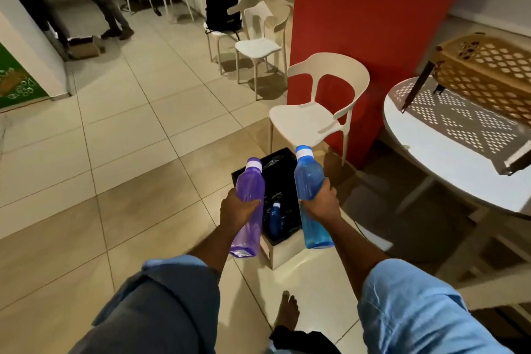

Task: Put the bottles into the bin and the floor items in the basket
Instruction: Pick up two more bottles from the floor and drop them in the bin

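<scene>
Both held above the bin on the floor: purple bottle clasped in left hand, over the left rim, blue bottle clasped in right hand, over the right, caps pointing away.

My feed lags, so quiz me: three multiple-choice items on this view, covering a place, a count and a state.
1. Where is the basket?
A. on the round table
B. on a chair
C. on the floor

2. How many bottles show in all?
A. one
B. two
C. three

3. What is the state of the left hand?
A. open and empty
B. shut on the purple bottle
C. resting on the bin

Answers: 1 A, the basket sits on the table top. 2 C, the purple bottle, the blue bottle in the right hand, and a small blue one in the bin. 3 B, the fingers wrap the purple bottle.
</scene>
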`<state>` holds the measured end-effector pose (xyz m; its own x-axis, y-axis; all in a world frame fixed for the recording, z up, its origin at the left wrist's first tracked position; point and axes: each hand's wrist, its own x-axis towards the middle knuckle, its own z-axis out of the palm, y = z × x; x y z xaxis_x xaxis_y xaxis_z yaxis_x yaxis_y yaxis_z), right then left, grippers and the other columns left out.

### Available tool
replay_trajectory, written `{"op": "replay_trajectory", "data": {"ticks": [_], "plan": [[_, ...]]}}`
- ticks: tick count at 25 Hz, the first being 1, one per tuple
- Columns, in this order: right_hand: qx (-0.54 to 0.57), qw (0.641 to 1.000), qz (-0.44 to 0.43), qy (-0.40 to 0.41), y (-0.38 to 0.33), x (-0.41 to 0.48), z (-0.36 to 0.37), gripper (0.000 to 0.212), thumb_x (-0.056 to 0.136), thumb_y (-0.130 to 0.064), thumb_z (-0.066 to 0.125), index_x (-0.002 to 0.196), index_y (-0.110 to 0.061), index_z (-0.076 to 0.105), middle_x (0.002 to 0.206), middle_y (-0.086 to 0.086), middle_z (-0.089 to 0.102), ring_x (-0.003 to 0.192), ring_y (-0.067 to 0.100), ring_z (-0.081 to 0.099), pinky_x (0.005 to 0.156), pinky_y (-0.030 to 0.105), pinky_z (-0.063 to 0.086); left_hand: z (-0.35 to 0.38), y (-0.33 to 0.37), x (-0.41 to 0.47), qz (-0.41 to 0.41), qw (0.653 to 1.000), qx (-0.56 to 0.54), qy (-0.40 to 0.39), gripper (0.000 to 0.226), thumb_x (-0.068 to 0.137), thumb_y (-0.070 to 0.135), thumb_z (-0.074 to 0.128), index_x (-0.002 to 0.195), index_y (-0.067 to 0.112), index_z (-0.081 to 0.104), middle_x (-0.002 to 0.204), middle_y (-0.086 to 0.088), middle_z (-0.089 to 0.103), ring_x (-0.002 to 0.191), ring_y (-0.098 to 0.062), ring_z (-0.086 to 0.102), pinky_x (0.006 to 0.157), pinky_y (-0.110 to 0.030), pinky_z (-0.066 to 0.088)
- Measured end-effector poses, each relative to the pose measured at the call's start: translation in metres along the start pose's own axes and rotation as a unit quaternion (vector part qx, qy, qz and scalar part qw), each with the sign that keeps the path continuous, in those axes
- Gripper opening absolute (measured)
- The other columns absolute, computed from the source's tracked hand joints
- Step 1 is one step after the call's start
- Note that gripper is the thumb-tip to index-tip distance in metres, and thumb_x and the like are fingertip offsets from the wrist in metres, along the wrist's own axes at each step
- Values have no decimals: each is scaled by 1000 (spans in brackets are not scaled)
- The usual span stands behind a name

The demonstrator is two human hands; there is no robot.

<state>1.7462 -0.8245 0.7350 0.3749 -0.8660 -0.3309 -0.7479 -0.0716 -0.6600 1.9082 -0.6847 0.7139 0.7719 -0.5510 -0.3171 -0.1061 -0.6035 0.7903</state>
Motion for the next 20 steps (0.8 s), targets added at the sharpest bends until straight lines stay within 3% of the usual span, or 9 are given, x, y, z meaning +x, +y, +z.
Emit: {"op": "replay_trajectory", "data": {"ticks": [2,7,11,14,17,20], "plan": [[4,1000,12,-1,-14,42,-2,97,82,-30,74,153,-13,10,147,19,33,132,41,40,108,52,38,7,15,43,-8,1000,21,-11,61,76,39,78,123,8,53,116,-10,65,97,-26,63,77,-31,51],[6,1000,21,-22,-41,120,3,94,82,-27,75,152,-13,13,144,18,33,132,40,40,107,50,38,28,46,120,4,998,41,-50,59,73,39,80,121,13,58,113,-5,68,93,-19,62,73,-25,46],[39,998,37,-30,-49,169,13,88,76,-21,81,144,-9,27,140,16,41,129,35,46,106,50,41,44,60,172,10,993,89,-79,62,73,45,76,124,16,57,113,-2,68,100,-23,64,80,-31,51],[71,995,70,-18,-53,201,22,89,70,-17,85,140,-8,31,137,15,44,126,34,50,103,50,45,53,69,215,23,988,104,-108,60,73,44,76,123,19,57,108,2,68,98,-21,66,73,-25,48],[77,992,104,-4,-56,220,37,90,68,-19,86,139,-8,32,136,14,45,126,32,50,104,47,44,64,78,251,14,981,112,-157,74,71,41,81,133,16,50,123,-6,64,109,-24,62,89,-36,53],[57,991,119,0,-65,233,53,104,69,-31,86,146,-2,22,145,18,35,135,34,39,110,44,37,67,86,285,20,954,220,-205,99,71,56,75,151,21,27,147,-15,41,135,-34,41,111,-52,35]]}}
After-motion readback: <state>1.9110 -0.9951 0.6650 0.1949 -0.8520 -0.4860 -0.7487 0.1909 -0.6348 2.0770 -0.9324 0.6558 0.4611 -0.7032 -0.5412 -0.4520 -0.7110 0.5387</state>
